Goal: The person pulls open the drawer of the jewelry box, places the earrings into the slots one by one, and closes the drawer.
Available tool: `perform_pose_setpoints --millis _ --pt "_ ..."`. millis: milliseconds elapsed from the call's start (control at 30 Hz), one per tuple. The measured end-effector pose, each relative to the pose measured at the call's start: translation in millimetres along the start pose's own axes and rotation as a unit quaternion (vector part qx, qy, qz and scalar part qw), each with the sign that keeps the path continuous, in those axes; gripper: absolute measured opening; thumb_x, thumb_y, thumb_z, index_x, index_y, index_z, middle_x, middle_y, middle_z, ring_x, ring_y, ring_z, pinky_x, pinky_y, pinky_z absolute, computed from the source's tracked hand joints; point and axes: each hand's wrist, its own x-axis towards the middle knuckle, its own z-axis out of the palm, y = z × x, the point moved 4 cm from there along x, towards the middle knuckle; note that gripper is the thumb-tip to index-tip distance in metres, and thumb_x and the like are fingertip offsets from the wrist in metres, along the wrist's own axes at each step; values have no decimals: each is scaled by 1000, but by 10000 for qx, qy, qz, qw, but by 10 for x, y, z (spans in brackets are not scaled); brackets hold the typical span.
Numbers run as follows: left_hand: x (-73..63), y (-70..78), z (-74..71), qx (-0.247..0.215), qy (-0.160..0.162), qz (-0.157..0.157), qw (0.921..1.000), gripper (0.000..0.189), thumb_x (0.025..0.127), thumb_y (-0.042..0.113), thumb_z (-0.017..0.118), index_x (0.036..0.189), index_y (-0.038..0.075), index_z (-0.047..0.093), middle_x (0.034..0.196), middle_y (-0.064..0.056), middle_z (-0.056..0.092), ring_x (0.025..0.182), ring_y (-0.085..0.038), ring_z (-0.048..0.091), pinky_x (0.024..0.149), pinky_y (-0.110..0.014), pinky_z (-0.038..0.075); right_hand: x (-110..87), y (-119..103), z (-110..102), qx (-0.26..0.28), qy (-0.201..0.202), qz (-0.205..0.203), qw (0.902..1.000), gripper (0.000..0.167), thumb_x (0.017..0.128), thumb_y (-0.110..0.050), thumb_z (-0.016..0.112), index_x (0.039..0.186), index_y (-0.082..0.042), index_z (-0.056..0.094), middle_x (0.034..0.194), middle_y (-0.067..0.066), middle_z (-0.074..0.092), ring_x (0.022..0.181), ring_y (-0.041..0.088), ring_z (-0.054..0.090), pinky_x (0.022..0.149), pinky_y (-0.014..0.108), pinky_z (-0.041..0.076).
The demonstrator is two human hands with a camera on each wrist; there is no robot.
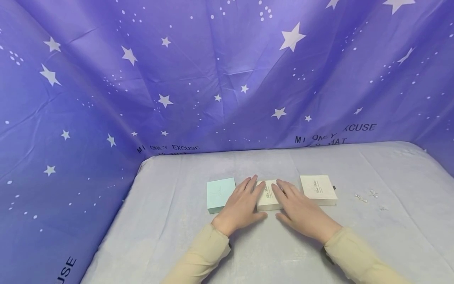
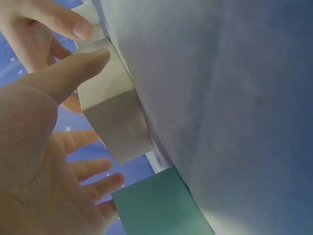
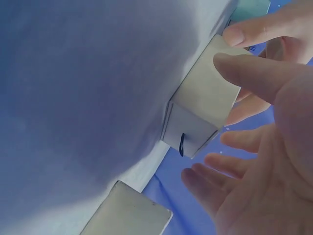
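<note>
A small cream drawer-style gift box (image 1: 268,202) with dark script on its lid lies flat between the two hands. My left hand (image 1: 238,208) is over its left side, fingers spread and fairly straight, thumb near the front edge. From the right, my right hand (image 1: 304,211) reaches over the same box, its fingers extended and loosely spread. In the right wrist view, a black pull loop (image 3: 182,145) shows on the end of this box. Neither hand curls around anything. The left fingers also overlap a mint-green box (image 1: 219,193) in the head view.
Right of the hands sits another cream box (image 1: 317,188) with a dark tab on its side. Farther right lie small pearly jewelry pieces (image 1: 361,198) on the pale cloth-covered table (image 1: 170,228). A purple star-patterned curtain (image 1: 220,47) hangs behind.
</note>
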Motion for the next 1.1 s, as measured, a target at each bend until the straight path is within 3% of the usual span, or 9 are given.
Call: perform_pose_setpoints --millis 133,367,667,1100 --pt "21 -1 8 16 -44 16 10000 79 86 46 73 151 13 41 158 -14 35 144 -30 36 118 -41 32 12 6 16 52 -72 57 9999 73 88 -20 72 146 8 38 149 31 38 136 45 41 109 56 40" --pt "60 25 -5 -171 139 82 9997 68 89 36 73 146 8 48 151 -15 45 135 -29 48 108 -39 45 44 -7 24 16 -26 89 10000 61 89 -8 69 141 10 43 145 33 41 131 46 47 103 54 46" --pt "108 37 -3 -462 114 -5 9989 67 86 29 76 144 4 51 149 -18 47 134 -33 49 110 -40 43 115 -20 22 -8 292 53 9996 48 88 4 65 133 14 52 136 36 48 123 48 54 100 53 49" --pt "127 63 -1 -244 96 -169 9995 69 85 30 78 143 4 52 147 -19 48 130 -36 53 101 -44 51 151 -21 16 -59 451 -74 9989 47 84 6 68 128 14 55 130 35 51 115 47 59 94 50 53"
